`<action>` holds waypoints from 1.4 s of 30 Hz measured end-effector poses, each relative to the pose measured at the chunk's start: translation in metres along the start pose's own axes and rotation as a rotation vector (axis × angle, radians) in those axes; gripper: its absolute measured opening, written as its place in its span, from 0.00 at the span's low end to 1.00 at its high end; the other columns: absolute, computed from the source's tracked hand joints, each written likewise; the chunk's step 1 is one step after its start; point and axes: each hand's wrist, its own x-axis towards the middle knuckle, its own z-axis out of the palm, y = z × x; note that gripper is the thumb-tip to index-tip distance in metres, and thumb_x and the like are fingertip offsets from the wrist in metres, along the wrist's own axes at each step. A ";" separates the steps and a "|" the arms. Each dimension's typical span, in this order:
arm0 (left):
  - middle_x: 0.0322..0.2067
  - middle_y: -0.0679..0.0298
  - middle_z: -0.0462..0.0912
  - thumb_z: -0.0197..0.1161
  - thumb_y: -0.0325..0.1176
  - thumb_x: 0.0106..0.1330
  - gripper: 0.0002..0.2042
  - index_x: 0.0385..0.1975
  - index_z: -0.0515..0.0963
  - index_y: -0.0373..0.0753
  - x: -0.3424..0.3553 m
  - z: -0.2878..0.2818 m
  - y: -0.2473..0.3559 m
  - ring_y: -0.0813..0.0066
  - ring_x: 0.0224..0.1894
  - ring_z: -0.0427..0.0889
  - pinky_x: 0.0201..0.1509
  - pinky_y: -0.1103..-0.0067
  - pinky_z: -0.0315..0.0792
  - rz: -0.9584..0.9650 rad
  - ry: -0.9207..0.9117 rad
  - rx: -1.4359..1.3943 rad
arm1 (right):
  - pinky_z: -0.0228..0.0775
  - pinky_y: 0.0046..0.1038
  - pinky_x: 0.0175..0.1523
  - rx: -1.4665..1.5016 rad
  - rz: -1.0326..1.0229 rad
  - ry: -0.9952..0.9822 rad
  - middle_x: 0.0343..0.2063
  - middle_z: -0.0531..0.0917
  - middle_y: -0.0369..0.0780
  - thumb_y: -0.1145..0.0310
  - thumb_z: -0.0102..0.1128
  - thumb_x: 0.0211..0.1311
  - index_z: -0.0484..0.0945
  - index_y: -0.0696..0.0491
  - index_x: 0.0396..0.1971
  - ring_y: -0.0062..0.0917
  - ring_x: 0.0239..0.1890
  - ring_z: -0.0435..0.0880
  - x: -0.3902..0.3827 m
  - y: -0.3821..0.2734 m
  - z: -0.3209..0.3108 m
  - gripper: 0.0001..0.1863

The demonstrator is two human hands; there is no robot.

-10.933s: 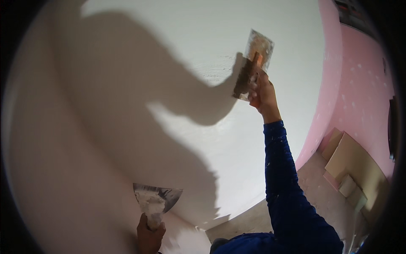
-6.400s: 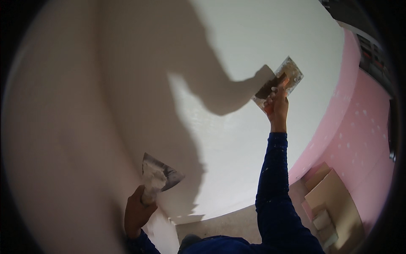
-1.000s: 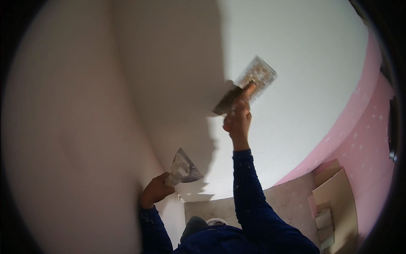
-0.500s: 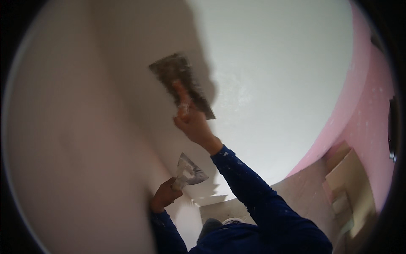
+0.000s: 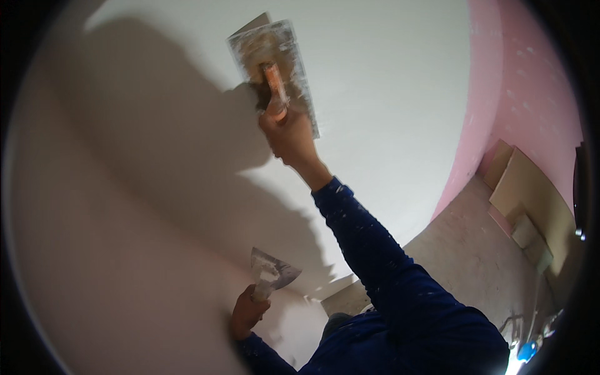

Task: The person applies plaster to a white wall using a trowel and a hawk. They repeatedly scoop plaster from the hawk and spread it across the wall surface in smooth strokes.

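Observation:
My right hand (image 5: 292, 142) grips the orange handle of a rectangular plastering trowel (image 5: 253, 50), whose blade is smeared with pale compound. The trowel is up at the white-coated wall (image 5: 387, 106), and its shadow shows beside the blade's upper edge; whether the whole blade touches cannot be told. Lower down and to the left, my left hand (image 5: 249, 312) is closed round the handle of a putty knife (image 5: 275, 270). That knife has a wide, flared blade with white compound on it, held upright and apart from the wall.
Pink wall (image 5: 537, 94) borders the white area on the right. Brown boards (image 5: 531, 194) lean there above the bare floor (image 5: 450, 244). A bright lamp with a blue part (image 5: 528, 351) glows at the lower right. A plain wall (image 5: 125, 269) runs close along my left.
My right hand has moved the trowel upward along the wall. My left hand with the putty knife has dropped slightly. The view has shifted, bringing the lamp into sight and moving the shadow left.

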 end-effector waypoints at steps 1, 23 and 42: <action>0.25 0.60 0.81 0.69 0.32 0.56 0.23 0.52 0.75 0.33 -0.001 0.000 0.002 0.76 0.19 0.77 0.22 0.75 0.73 -0.011 -0.005 0.022 | 0.65 0.23 0.14 0.112 -0.009 -0.007 0.14 0.76 0.35 0.63 0.62 0.68 0.75 0.57 0.35 0.17 0.11 0.72 0.008 -0.001 -0.016 0.12; 0.24 0.64 0.79 0.69 0.34 0.55 0.25 0.53 0.75 0.34 0.007 0.004 -0.004 0.79 0.18 0.75 0.21 0.78 0.72 0.064 -0.069 -0.015 | 0.58 0.20 0.12 0.254 0.049 -0.127 0.14 0.72 0.29 0.57 0.62 0.71 0.75 0.51 0.33 0.12 0.11 0.69 -0.056 0.053 -0.093 0.13; 0.24 0.62 0.79 0.68 0.32 0.56 0.24 0.54 0.74 0.34 0.006 0.013 0.005 0.77 0.18 0.75 0.22 0.77 0.73 0.005 -0.033 0.005 | 0.78 0.38 0.36 -0.027 -0.108 -0.111 0.22 0.83 0.49 0.62 0.65 0.62 0.79 0.63 0.37 0.39 0.26 0.85 -0.046 0.029 0.002 0.17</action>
